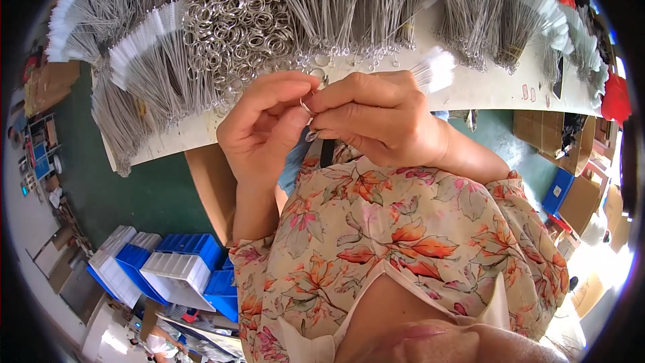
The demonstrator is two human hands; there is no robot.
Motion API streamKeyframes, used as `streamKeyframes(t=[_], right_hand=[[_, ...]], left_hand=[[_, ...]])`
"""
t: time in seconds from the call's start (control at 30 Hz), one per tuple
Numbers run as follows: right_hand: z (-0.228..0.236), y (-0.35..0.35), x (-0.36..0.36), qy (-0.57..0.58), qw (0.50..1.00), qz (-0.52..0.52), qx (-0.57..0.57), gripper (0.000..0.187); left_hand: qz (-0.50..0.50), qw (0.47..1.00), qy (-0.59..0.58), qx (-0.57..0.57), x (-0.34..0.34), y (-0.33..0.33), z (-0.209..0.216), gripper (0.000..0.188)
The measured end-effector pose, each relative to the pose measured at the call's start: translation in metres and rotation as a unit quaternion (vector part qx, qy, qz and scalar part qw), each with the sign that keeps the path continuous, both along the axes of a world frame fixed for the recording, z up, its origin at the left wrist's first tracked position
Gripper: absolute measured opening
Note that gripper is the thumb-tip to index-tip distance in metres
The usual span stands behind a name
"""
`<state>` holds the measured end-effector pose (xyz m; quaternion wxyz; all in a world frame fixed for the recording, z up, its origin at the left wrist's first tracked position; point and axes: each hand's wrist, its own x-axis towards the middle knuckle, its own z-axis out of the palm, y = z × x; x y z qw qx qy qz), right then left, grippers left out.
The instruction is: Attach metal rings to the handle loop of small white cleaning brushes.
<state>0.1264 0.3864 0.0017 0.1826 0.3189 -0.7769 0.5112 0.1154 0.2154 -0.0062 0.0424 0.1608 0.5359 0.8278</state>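
Note:
A small metal split ring [306, 106] is pinched between my two hands at the table's near edge. My left hand [259, 124] has its thumb and forefinger closed on the ring's left side. From the other side, the bent fingertips of my right hand [379, 114] press together on it. Just below the fingertips hangs a small shiny metal loop [311, 136]; what it joins is hidden by my fingers. White brush bristles [438, 70] show past the back of my right hand, and I cannot tell whether that hand holds them.
Across the white table [490, 91] lie a heap of split rings [235, 17] and bundles of wire-handled brushes [322, 7], with more brushes [154, 67] at the left. Blue and white plastic bins [178, 272] stand lower left. Cardboard boxes [537, 131] are at the right.

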Motion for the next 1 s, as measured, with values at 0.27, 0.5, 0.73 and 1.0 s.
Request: streamKeyframes(t=[0.27,0.5,0.73,1.0], right_hand=[[0.009,-0.002,-0.010,-0.095,0.991,0.053,-0.083,0.009],[0.034,-0.005,-0.016,-0.514,0.817,0.096,-0.245,0.018],[0.022,-0.003,-0.028,-0.469,0.854,0.111,-0.196,0.017],[0.017,-0.003,-0.030,-0.515,0.840,0.140,-0.099,0.013]], left_hand=[[0.081,0.974,0.137,-0.164,-0.001,-0.009,0.010,0.031],[0.141,0.930,0.244,-0.236,-0.004,-0.005,0.017,0.031],[0.093,0.966,0.139,-0.197,-0.006,-0.014,0.014,0.032],[0.034,0.969,0.106,-0.220,-0.017,-0.033,0.010,0.029]])
